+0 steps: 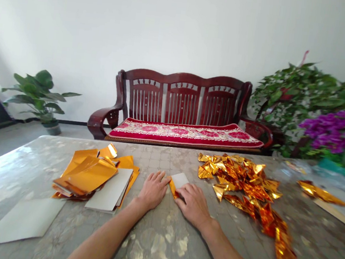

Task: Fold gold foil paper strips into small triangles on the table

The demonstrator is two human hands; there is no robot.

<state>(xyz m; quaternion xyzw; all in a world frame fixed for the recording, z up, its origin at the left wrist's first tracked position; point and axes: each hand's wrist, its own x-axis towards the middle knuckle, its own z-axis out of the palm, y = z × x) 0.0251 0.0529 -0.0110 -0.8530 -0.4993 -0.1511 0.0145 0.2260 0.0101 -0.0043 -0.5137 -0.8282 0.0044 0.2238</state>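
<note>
A small sheet of gold foil paper [180, 180] lies on the table between my hands, white side up, with a gold strip folded over along its left edge. My left hand [153, 189] is closed at that edge, its fingertips pressing the paper's left corner. From the other side, my right hand [193, 202] has thumb and fingers pressed together on the lower right of the paper, hiding that part. A stack of gold paper sheets [92, 174] sits left of my left hand. Right of my right hand spreads a heap of folded gold foil pieces [244, 179].
One loose sheet, pale side up [23, 220], lies at the table's [159, 244] left. Plastic wrapping [335, 177] and another gold piece [321, 193] are at the right. Behind stands a wooden bench [186, 79], with a potted plant [44, 94] leftward and purple flowers [343, 132] rightward.
</note>
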